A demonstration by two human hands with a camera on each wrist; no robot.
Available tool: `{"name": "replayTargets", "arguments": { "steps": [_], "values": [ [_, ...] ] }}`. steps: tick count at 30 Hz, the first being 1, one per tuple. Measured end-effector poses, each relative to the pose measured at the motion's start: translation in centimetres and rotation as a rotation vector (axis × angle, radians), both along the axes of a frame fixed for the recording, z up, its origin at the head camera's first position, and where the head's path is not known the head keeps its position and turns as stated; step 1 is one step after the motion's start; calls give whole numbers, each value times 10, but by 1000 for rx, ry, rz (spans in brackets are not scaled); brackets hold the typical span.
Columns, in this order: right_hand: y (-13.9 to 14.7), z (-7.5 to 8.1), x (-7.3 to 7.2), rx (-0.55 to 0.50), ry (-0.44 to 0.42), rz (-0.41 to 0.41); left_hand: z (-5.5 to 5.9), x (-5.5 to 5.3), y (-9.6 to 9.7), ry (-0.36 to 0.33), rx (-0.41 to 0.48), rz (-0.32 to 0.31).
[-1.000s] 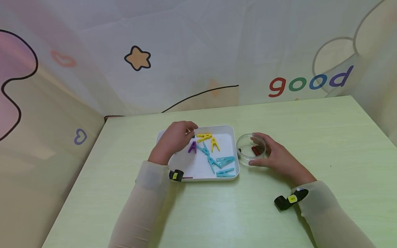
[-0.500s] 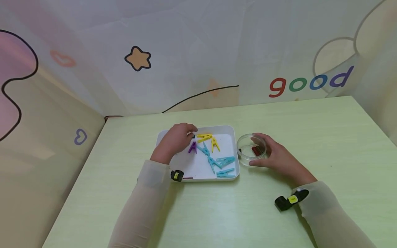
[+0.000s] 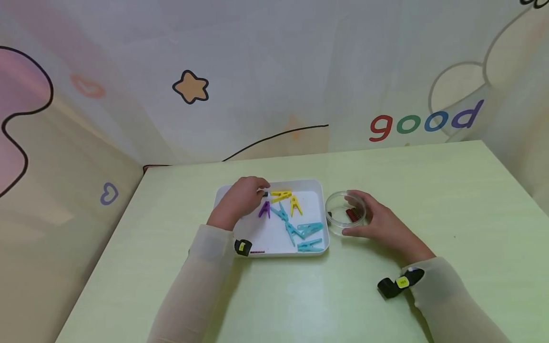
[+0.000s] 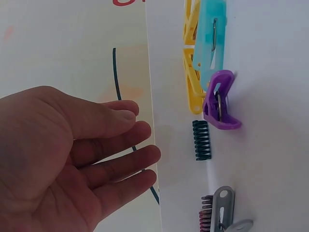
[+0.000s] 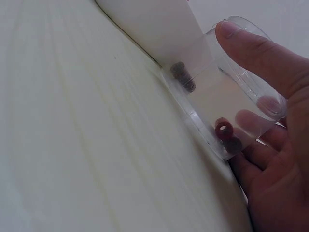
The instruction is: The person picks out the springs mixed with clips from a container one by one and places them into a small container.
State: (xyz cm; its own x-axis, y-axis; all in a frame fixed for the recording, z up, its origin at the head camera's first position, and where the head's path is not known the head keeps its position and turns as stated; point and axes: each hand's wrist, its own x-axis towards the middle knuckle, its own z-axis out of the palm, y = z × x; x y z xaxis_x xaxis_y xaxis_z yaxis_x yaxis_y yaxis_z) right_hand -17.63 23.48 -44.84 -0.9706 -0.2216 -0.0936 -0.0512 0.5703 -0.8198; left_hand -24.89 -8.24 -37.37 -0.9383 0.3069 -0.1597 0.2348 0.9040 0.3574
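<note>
My left hand (image 3: 241, 197) hovers over the left part of a white tray (image 3: 274, 243), fingers slightly bent and holding nothing. In the left wrist view a dark green spring (image 4: 202, 140) lies just past its fingertips, beside a purple clothespin (image 4: 219, 102). A grey clothespin (image 4: 223, 208) and a dark red spring (image 4: 205, 220) lie lower in that view. To the tray's right, my right hand (image 3: 383, 221) grips a clear round container (image 3: 339, 209) between thumb and fingers. Inside it are dark red springs (image 5: 224, 129) and darker springs (image 5: 182, 76).
Yellow clothespins (image 3: 295, 206) and several light blue clothespins (image 3: 310, 229) are spread over the tray's middle and right side. Another dark red spring (image 3: 257, 252) lies along its near edge. A printed cloth wall (image 3: 274, 71) rises behind the pale green table (image 3: 300, 300).
The head view has tilted up a little, so the table appears lower. My left fingertips have edged slightly nearer and lower over the tray. My right hand still holds the container in place.
</note>
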Motion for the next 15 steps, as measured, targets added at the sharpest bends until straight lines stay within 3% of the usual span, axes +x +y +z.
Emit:
{"name": "replayTargets", "arguments": {
  "steps": [8, 15],
  "values": [
    [-2, -2, 2, 9, -6, -5, -3, -2, 1, -44, -8, 25],
    [-1, -1, 0, 20, -4, -8, -3, -9, 3, -44, -38, 10]
  ]
}}
